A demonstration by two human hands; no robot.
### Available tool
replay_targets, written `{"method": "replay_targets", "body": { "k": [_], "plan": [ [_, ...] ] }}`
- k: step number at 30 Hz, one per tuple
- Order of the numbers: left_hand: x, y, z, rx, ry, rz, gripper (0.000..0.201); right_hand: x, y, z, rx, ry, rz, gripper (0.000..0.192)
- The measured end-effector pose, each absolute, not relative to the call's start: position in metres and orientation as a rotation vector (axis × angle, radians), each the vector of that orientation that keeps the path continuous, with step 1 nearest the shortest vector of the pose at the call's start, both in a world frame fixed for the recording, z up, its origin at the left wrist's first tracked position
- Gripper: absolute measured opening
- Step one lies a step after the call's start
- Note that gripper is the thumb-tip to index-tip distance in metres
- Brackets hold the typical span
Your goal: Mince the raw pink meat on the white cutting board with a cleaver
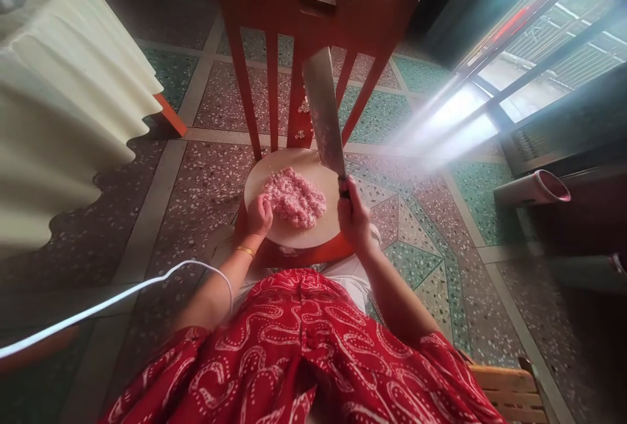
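A round pale chopping board [321,231] lies on the seat of a red wooden chair [313,6]. A heap of pink minced meat [294,197] sits on the board's middle. My left hand [258,215] rests on the board's left side, fingers curled against the meat's edge. My right hand [353,212] grips the handle of a broad cleaver [324,110], whose blade is raised above the board's right side, with meat bits stuck to it.
A cream tablecloth [63,97] hangs at the left. A white cable [108,300] crosses the terrazzo floor [196,182] at lower left. A rolled white tube with a pink end [533,189] lies at the right, beside a bright window [539,51]. A wooden seat edge [509,388] shows at bottom right.
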State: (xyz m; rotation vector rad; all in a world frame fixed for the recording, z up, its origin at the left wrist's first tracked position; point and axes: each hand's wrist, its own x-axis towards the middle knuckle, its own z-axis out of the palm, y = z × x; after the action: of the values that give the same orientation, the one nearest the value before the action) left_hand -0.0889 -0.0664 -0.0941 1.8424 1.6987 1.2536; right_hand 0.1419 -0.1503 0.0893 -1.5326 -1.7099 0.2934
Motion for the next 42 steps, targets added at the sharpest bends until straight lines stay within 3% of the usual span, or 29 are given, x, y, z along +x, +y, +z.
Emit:
{"method": "replay_targets", "body": {
  "k": [4,6,11,13,18,20,26,29,33,35,39,42],
  "plan": [
    [-0.089,-0.066,-0.097,1.79,1.735,1.247,0.022,0.136,-0.157,0.041,-1.76,-1.879,0.639,0.048],
    [-0.089,-0.065,-0.097,1.786,1.714,1.243,0.022,0.139,-0.158,0.042,-1.837,-1.916,0.75,0.047],
    [-0.088,-0.066,-0.095,1.825,1.707,1.27,0.023,0.143,-0.151,0.095,-1.502,-1.813,0.417,0.048],
    [-0.088,-0.066,-0.095,1.835,1.7,1.265,0.023,0.14,-0.149,0.093,-1.41,-1.755,0.323,0.05],
    [-0.088,-0.067,-0.093,1.802,1.715,1.232,0.025,0.136,-0.158,0.039,-1.786,-1.873,0.667,0.045],
    [-0.088,-0.068,-0.091,1.787,1.717,1.217,0.024,0.138,-0.159,0.042,-1.873,-1.875,0.775,0.045],
    [-0.087,-0.068,-0.089,1.802,1.682,1.228,0.023,0.139,-0.148,0.102,-1.487,-1.706,0.429,0.049],
    [-0.088,-0.067,-0.092,1.809,1.699,1.233,0.023,0.131,-0.146,0.078,-1.489,-1.688,0.405,0.05],
    [-0.088,-0.066,-0.094,1.799,1.716,1.245,0.022,0.128,-0.153,0.036,-1.797,-1.879,0.718,0.046],
    [-0.088,-0.067,-0.092,1.798,1.705,1.238,0.021,0.132,-0.155,0.045,-1.826,-1.879,0.761,0.045],
    [-0.087,-0.068,-0.089,1.814,1.691,1.228,0.023,0.139,-0.146,0.096,-1.535,-1.768,0.494,0.046],
    [-0.086,-0.068,-0.09,1.811,1.701,1.238,0.024,0.134,-0.134,0.097,-1.452,-1.682,0.364,0.05]
  ]
}}
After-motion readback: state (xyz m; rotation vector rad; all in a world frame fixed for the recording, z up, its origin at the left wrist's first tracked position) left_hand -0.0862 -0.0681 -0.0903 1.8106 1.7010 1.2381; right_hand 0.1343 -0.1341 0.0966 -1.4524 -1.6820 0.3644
